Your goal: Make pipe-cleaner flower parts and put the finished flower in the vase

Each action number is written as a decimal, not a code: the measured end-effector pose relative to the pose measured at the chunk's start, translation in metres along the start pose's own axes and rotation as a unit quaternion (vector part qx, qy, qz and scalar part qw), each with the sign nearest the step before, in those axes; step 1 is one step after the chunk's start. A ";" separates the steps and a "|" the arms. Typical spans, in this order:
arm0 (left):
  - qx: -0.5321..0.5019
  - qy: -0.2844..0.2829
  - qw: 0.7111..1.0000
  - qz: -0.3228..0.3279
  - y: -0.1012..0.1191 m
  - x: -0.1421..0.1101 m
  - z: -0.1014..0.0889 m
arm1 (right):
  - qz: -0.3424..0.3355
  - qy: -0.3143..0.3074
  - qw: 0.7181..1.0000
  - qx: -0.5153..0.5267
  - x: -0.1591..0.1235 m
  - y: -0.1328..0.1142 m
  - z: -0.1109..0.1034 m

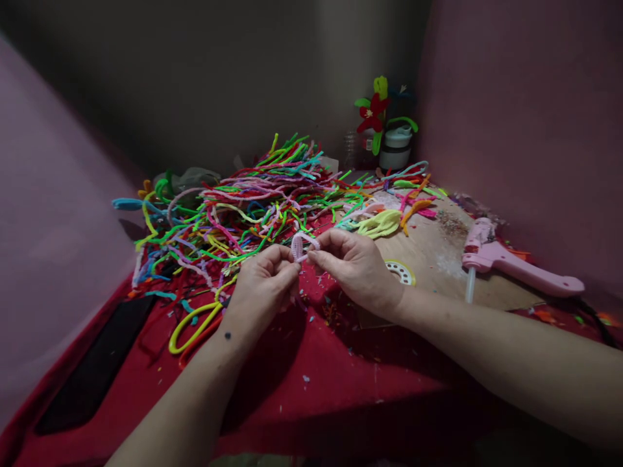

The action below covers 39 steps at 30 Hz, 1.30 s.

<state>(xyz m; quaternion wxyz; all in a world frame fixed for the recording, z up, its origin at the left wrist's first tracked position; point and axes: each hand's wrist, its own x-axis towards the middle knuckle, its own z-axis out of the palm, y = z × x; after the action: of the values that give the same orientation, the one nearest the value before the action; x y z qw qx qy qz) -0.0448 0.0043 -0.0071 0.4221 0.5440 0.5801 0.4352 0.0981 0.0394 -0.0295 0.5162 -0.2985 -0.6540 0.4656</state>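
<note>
My left hand (264, 283) and my right hand (354, 266) meet over a red cloth (311, 383). Both pinch a small pale pink pipe cleaner (302, 244) bent into a loop, held between the fingertips of the two hands. Just beyond the hands lies a big tangled heap of pipe cleaners (253, 207) in many colours. A yellow pipe cleaner loop (192, 327) lies on the cloth left of my left wrist.
A pink glue gun (511, 263) rests on a brown board (438, 259) at the right. A red pipe-cleaner flower (372, 113) stands in a white jar (395, 148) in the back corner. Pink walls close in on both sides. A black flat object (97, 370) lies at the left.
</note>
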 end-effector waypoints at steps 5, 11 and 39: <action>0.005 0.006 1.000 0.012 -0.002 0.000 -0.001 | -0.112 0.006 0.982 -0.155 -0.004 -0.001 -0.002; 0.012 0.003 1.000 0.019 -0.002 -0.001 0.000 | -0.137 0.010 0.970 -0.203 -0.004 -0.001 -0.003; 0.184 -0.100 0.976 0.066 -0.007 -0.002 0.003 | 0.122 -0.070 0.976 0.163 0.009 0.008 -0.004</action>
<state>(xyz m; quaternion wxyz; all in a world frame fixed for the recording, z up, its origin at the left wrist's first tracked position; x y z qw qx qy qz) -0.0438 0.0023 -0.0146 0.3407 0.6901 0.5683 0.2911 0.0983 0.0509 -0.0328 0.4501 -0.2546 -0.5622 0.6454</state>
